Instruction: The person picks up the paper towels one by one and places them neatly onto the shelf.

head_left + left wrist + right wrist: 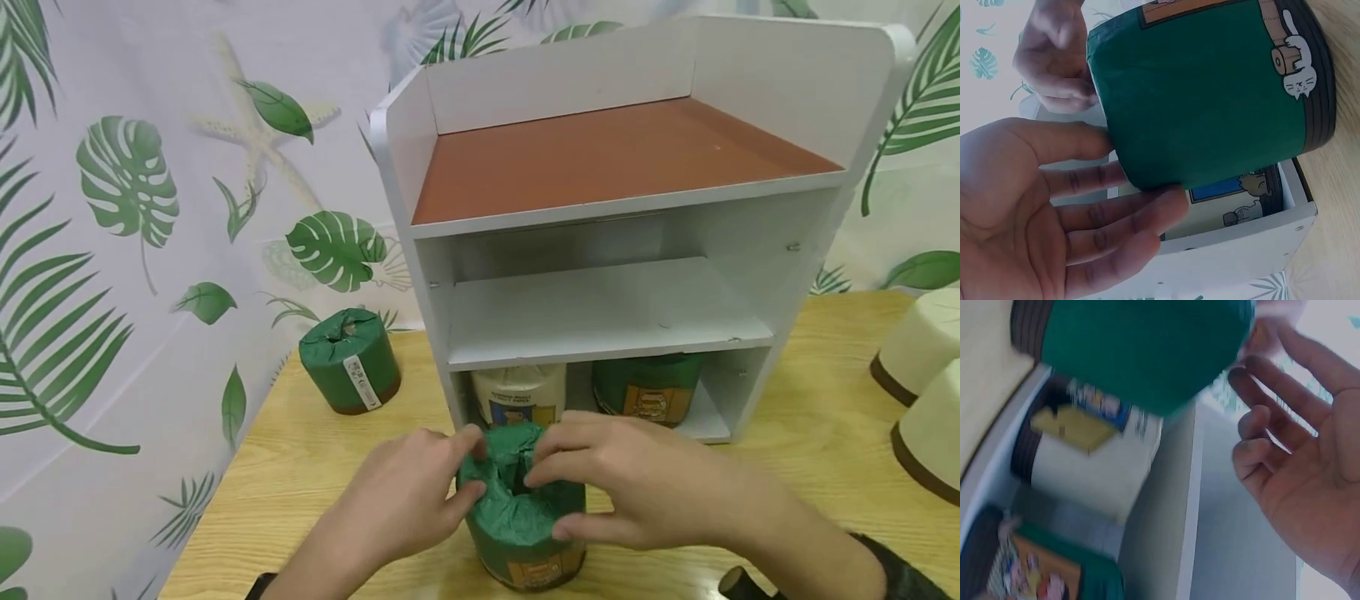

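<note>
A toilet paper roll (517,537) in green paper wrapping stands on the table before the shelf, its wrapper crumpled into a hollow at the top. On the upper left edge of that roll, my left hand (408,492) touches the wrapper with relaxed fingers. My right hand (622,479) is at the roll's top right, fingertips by the central hollow and the thumb near the rim. In the left wrist view, the left palm faces the roll's printed side (1210,94) with fingers apart. Loosely bent fingers of the right hand (1310,437) show beside the roll's top.
A white shelf unit (611,312) stands behind, with a cream roll (525,387) and a green roll (648,383) in its bottom compartment. Another green roll (350,362) stands left of it. Two cream rolls (933,425) sit at the right edge. A dark cylindrical object (738,582) lies near the front.
</note>
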`<state>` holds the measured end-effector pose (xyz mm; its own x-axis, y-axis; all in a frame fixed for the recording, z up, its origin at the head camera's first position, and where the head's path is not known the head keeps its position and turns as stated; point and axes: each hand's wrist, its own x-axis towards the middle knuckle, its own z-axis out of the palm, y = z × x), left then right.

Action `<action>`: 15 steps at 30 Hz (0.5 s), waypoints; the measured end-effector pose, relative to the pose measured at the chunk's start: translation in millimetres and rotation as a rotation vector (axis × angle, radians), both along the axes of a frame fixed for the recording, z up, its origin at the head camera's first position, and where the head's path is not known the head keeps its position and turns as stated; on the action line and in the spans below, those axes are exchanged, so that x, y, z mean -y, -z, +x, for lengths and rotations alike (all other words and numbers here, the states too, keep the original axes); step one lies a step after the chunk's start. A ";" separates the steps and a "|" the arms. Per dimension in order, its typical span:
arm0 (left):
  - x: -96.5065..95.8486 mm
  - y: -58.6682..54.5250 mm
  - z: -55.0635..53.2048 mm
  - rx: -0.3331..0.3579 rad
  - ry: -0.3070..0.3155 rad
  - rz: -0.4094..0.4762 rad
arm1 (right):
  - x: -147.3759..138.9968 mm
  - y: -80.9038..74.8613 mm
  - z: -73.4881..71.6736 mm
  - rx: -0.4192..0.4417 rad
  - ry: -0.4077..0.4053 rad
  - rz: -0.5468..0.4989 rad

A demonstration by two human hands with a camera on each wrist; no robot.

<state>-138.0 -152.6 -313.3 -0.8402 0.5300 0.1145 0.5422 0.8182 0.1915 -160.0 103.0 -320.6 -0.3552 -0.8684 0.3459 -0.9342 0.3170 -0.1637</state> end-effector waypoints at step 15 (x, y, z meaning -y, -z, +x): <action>12.2 31.2 -49.3 -0.190 -0.344 0.143 | 15.8 19.8 3.4 -0.202 -0.003 0.109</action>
<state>-187.4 -164.8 -344.6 -0.9222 0.1899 0.3367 0.2788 0.9301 0.2390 -156.7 87.2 -340.4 -0.2857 -0.9056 0.3135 -0.9456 0.3196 0.0616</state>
